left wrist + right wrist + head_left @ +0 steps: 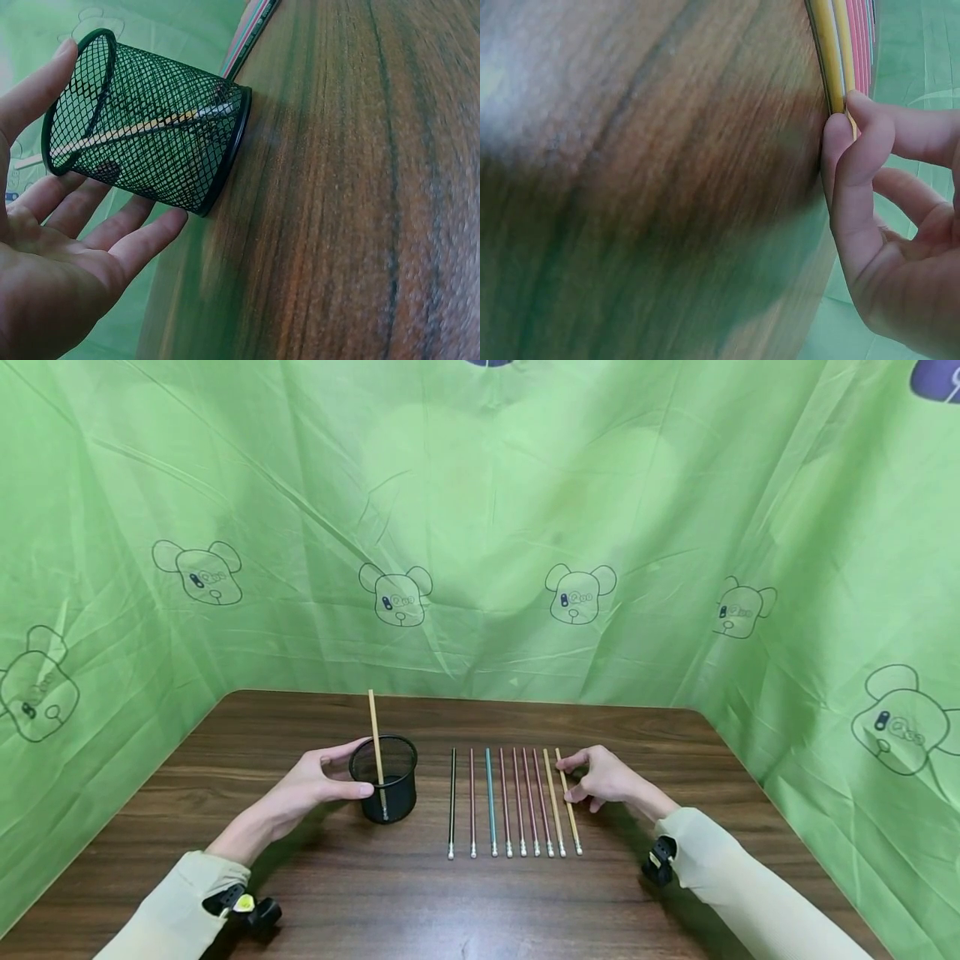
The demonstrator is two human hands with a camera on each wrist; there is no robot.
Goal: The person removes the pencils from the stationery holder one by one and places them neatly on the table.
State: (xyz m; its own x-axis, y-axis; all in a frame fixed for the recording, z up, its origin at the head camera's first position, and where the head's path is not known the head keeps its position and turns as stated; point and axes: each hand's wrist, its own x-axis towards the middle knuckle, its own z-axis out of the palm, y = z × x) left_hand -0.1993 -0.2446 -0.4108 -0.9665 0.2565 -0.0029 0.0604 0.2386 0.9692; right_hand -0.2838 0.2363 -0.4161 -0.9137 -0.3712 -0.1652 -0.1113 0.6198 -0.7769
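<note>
My left hand (315, 785) holds a black mesh pencil cup (397, 797) upright on the table, thumb at the rim and fingers around the far side. One yellow pencil (374, 727) leans inside, its eraser end at the bottom. To the right of the cup, several pencils lie side by side, eraser ends towards me: a black one (452, 802), a blue one (491, 802), several dark red ones (517, 802) and two yellow. My right hand (607, 777) pinches the rightmost yellow pencil (573, 827) between thumb and fingers, close over the tabletop; the other yellow pencil (553, 802) lies just left.
The brown wood-grain table (480, 910) extends on all sides of the row. Green cloth (480, 527) printed with bear heads hangs behind the table and along both sides. A small black device is strapped to each wrist.
</note>
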